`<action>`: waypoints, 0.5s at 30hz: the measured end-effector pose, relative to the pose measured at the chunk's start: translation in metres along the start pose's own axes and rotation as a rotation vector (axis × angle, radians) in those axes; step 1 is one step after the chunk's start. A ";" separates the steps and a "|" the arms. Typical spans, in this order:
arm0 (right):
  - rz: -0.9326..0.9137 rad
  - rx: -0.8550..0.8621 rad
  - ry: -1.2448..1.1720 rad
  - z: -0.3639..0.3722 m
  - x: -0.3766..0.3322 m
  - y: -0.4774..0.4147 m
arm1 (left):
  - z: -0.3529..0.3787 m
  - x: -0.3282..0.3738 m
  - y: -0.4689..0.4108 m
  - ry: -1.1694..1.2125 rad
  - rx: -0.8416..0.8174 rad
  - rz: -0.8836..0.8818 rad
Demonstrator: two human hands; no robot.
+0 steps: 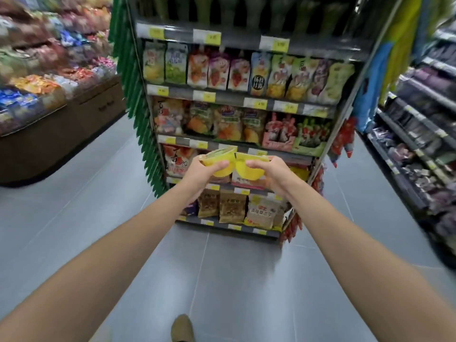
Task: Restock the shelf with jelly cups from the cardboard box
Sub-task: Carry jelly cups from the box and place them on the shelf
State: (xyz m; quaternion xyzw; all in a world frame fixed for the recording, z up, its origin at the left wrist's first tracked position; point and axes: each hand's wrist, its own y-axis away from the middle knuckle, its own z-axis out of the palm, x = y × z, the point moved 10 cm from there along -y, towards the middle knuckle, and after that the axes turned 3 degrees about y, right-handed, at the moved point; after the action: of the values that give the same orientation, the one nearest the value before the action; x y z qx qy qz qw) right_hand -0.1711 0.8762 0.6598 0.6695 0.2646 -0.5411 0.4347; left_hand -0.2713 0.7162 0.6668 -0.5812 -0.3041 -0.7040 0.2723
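Two jelly cups up at centre frame, close before the shelf [185, 141]: left cup [222, 172] clamped in the left hand [201, 169], right cup [248, 174] clamped in the right hand [274, 170], each grip wrapped round the yellow body. Rims seemingly touching in the middle; left cup tipped, greenish lid [217, 154] partly showing, right cup nearer level. Arms stretched in from 7 and 5 o'clock. Cardboard box nowhere in view. Probably light, going by the easy one-handed carry; body likely stiff moulded plastic, smooth and a bit slippery, so best taken round the side just under the rim lip, with a wrap rather than a fingertip pinch. Lid likely thin film, easy to dent or peel: no pressing there, no stacking weight on top. Better kept lid-up when set down. Free slot on the shelf hard to pick out behind the hands; blurred packets [222, 124] at 12 o'clock, brown shoe [182, 328] at 6 o'clock on grey floor [234, 280]
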 end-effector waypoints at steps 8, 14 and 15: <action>-0.167 0.152 -0.091 -0.036 -0.095 -0.012 | 0.040 0.085 -0.068 -0.020 -0.047 0.101; -0.272 0.212 -0.169 -0.030 -0.171 -0.077 | 0.018 0.155 -0.167 -0.046 -0.044 0.209; -0.282 0.210 -0.189 -0.025 -0.184 -0.089 | 0.010 0.165 -0.184 -0.055 -0.039 0.223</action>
State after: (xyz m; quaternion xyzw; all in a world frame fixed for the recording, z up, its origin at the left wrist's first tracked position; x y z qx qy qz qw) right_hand -0.2825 0.9619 0.8100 0.6137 0.2560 -0.6817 0.3053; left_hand -0.4294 0.8411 0.8104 -0.6355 -0.2312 -0.6589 0.3293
